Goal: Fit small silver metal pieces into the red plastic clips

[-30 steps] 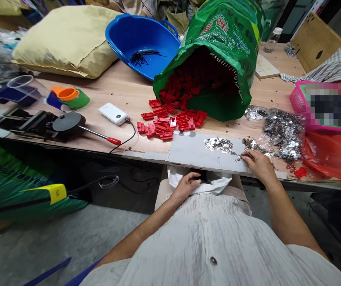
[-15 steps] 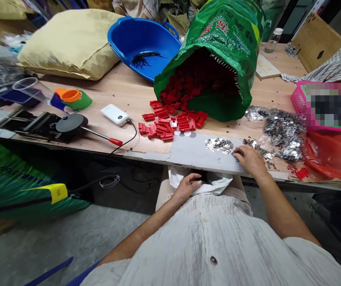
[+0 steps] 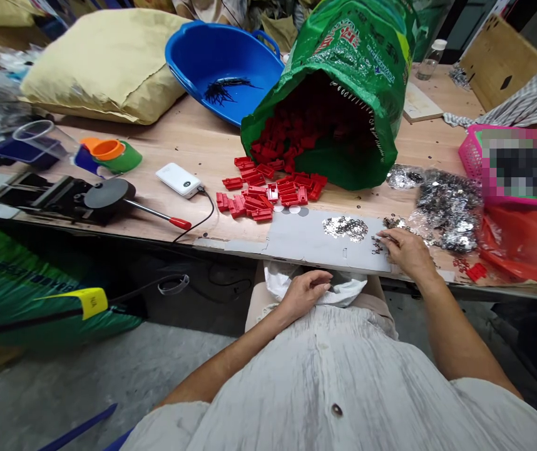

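My right hand (image 3: 408, 252) rests at the right end of the grey board (image 3: 303, 241). Its fingers are stretched out over a few small dark metal pieces (image 3: 377, 245), with nothing visible in them. Left of them on the board lies a flat heap of shiny silver metal pieces (image 3: 345, 228). Above my lap, my left hand (image 3: 306, 292) hangs with loosely bent fingers, thumb apart, at the mouth of a white bag (image 3: 350, 289). It seems to hold nothing. Red plastic parts (image 3: 261, 195) lie piled behind the board, spilling from a green sack (image 3: 367, 37).
Plastic bags of metal pieces (image 3: 449, 207) and a pink basket (image 3: 469, 160) stand at the right. A hand press (image 3: 109, 193) with a red-tipped lever and a white power bank (image 3: 179, 180) are at the left. Behind are a blue basin (image 3: 193, 56) and a stuffed yellowish sack (image 3: 104, 62).
My right hand has shifted right, uncovering small dark pieces on the board. My left hand has moved slightly right and up over the white bag.
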Tool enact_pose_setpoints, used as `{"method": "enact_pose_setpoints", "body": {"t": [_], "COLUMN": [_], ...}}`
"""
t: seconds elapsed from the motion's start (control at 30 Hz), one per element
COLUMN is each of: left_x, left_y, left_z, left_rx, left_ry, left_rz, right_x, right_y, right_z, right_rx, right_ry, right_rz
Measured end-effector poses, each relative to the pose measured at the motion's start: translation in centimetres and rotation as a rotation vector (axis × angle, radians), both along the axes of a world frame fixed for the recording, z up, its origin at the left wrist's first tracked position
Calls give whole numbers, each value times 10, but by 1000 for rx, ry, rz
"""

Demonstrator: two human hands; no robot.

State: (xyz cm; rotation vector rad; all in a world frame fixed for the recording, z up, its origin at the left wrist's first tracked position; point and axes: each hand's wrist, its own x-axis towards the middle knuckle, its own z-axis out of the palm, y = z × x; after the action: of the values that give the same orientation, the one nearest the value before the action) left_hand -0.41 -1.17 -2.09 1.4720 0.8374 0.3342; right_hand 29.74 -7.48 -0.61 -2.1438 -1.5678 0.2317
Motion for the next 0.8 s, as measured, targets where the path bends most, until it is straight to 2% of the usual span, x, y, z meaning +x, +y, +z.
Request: {"method": "enact_pose_setpoints", "body": {"t": [0.1,0.17,0.3,0.4,0.57,0.8], "left_x": [25,47,93,119,142,149], "left_y": [0,2,8,13,17,17], "left_z": [13,16,9,3,0,-3], "left_rx": [204,390,772,940,1052,1089], "left_ry": [-34,-28,67,168,217,241], "left_rz": [-95,-161,-306,-340,-325,-301], "right_x": [4,4,-3,-7,-9,-12], "right_y": [-12,-17,-20,-20,-20,-20], "right_z": [-1,-4,-9,-11,-11,-11], "right_rx": [8,-32,-58,-44,-35,-28], "right_ry": [53,81,56,6,-7,-68], "right_rz": [-74,-84,-56,-61,-58,-59]}}
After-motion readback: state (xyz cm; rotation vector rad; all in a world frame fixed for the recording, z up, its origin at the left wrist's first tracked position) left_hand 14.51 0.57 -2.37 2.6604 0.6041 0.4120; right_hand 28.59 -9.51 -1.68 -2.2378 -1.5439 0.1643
